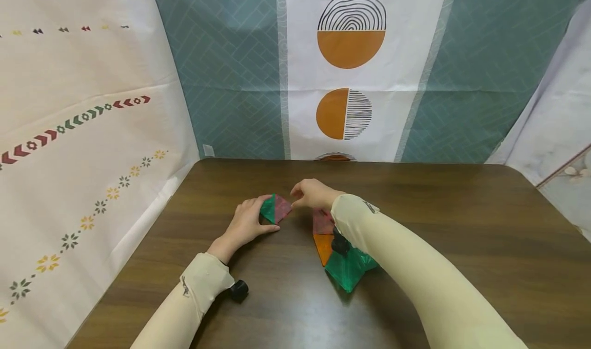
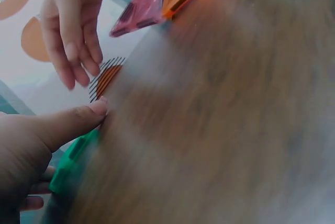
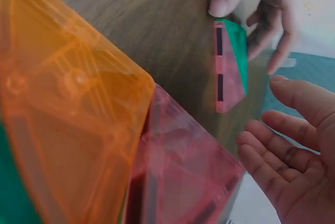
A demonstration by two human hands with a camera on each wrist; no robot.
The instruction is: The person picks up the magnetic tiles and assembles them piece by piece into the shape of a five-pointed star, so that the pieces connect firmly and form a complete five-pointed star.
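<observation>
My left hand (image 1: 247, 220) holds a small pair of joined magnetic tiles, with the thumb at the near corner and the fingers along the far side. A green triangular tile (image 1: 268, 209) sits at the hand's side of this pair, and a pink one (image 1: 281, 208) forms its right half. Close to the pair's right, my right hand (image 1: 314, 193) hovers with bent, spread fingers and nothing in its grasp. Below that wrist lies a larger tile group: a pink tile (image 3: 183, 156), an orange tile (image 3: 78, 93) and a green part (image 1: 346, 269). The right sleeve hides some of it.
The brown wooden table (image 1: 277, 297) ends at a patterned cloth backdrop (image 1: 231, 72), with another cloth (image 1: 92, 133) along the left side. A black wrist camera (image 1: 238, 290) sits by the left cuff, and another (image 1: 340, 242) overlaps the larger tile group.
</observation>
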